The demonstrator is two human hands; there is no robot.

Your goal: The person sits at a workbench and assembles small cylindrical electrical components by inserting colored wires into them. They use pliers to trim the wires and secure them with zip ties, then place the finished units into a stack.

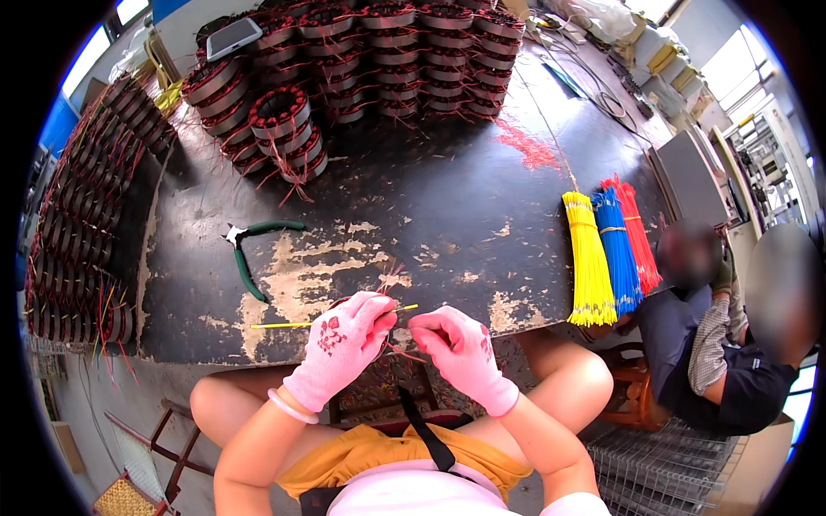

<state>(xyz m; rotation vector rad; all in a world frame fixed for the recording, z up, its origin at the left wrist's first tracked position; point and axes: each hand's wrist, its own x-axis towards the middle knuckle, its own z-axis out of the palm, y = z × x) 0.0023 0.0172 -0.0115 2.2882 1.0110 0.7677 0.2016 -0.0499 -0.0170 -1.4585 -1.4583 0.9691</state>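
Both my hands wear pink gloves and meet at the table's near edge. My left hand is closed around a thin yellow wire; its long end sticks out to the left, a short tip to the right. Close beside it, my right hand is pinched, but what its fingertips hold is too small to make out. Thin reddish wires show between and below the hands. Green-handled cutting pliers lie spread apart on the table, beyond my left hand.
Stacked wound motor stators fill the table's back, with more at the left. Bundles of yellow, blue and red wires lie at the right. A grey tablet-like device rests on a stack. Another person sits at the right.
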